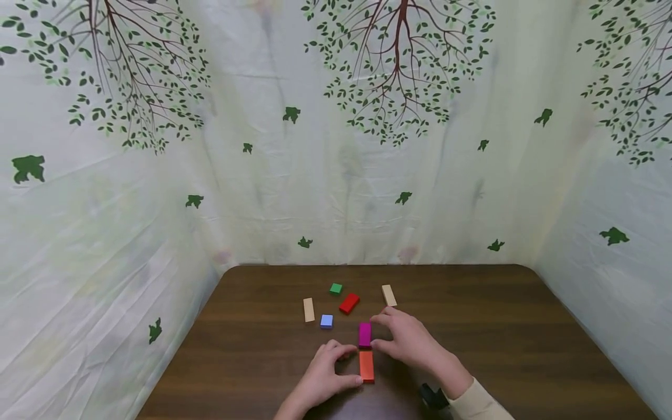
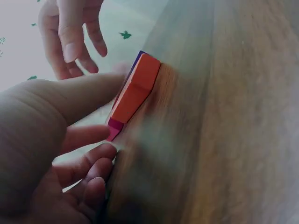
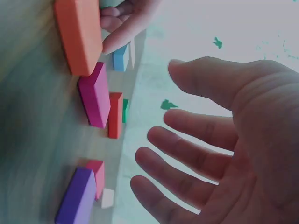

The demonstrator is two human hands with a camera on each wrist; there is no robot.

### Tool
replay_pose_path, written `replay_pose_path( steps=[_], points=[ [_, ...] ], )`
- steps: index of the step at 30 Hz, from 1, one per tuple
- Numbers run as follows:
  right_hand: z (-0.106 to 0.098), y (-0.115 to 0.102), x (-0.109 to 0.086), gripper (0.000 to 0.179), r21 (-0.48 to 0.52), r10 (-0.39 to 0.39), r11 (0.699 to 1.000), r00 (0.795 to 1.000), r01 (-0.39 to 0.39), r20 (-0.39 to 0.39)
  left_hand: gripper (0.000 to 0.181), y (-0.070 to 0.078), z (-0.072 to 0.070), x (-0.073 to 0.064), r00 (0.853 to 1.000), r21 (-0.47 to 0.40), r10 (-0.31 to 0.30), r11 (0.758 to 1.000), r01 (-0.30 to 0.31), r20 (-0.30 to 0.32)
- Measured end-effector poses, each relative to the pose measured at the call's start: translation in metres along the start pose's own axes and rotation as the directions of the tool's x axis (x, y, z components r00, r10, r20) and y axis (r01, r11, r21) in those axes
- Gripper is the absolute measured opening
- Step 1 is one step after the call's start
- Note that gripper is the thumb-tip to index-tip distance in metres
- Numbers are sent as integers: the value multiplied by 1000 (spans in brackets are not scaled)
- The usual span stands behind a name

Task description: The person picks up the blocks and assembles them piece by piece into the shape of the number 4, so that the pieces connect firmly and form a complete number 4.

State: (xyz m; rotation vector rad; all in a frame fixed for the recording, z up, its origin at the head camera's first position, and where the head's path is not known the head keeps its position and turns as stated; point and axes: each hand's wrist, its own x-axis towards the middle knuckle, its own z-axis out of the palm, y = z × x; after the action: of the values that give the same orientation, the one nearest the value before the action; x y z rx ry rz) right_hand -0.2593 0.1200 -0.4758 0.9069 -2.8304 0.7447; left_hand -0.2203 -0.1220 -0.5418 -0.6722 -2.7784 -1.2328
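One wide-spread left hand (image 1: 321, 373) flanks the orange block (image 1: 367, 367) on the surface (image 1: 236, 361); whether it presses, we cannot tell. We should nudge the block lightly, square to the magenta block (image 1: 364, 335) just beyond. Our right hand (image 1: 412, 338), wide and empty, probably hides the purple block (image 3: 77, 196) and pink block (image 3: 96, 179) from the head view.

Beside the right sleeve (image 1: 480, 402), one dark object (image 1: 433, 398) is unclear. The left forearm (image 1: 291, 407) is cut off at the near edge. In the right wrist view, picture's edges cut the orange block (image 3: 79, 37) and the purple block (image 3: 76, 196); in the left one, the table (image 2: 243, 116) is blurred.
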Motion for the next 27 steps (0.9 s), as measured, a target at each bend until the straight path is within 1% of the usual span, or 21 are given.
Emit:
replay_pose_path(
  steps=[2, 5, 8, 11, 16, 21, 23, 27],
  points=[
    [1, 1, 5, 40, 61, 8, 998, 1000, -7, -17, 57, 0, 2, 1, 1000, -20, -8, 1000, 7, -27],
    [6, 4, 12, 37, 129, 15, 992, 999, -10, -33, 52, 2, 7, 1, 996, -17, -23, 1000, 21, -92],
    [13, 8, 17, 37, 172, 29, 985, 999, -21, -45, 51, 5, 13, 1, 989, -2, -50, 999, 51, -142],
    [23, 14, 21, 39, 179, 47, 983, 997, -36, -56, 52, 8, 20, 2, 982, 16, -76, 997, 79, -170],
    [39, 23, 22, 41, 170, 53, 985, 996, -41, -70, 60, 11, 24, 0, 980, 44, -96, 993, 105, -174],
    [49, 24, 23, 42, 177, 22, 984, 997, -9, -76, 65, 12, 24, -2, 982, 79, -92, 991, 106, -168],
    [51, 25, 23, 42, 167, 15, 986, 998, -4, -61, 65, 12, 24, -2, 982, 80, -95, 991, 109, -164],
    [54, 26, 24, 41, 135, 22, 991, 999, -19, -23, 64, 12, 23, -1, 983, 71, -112, 990, 123, -143]
  ],
)
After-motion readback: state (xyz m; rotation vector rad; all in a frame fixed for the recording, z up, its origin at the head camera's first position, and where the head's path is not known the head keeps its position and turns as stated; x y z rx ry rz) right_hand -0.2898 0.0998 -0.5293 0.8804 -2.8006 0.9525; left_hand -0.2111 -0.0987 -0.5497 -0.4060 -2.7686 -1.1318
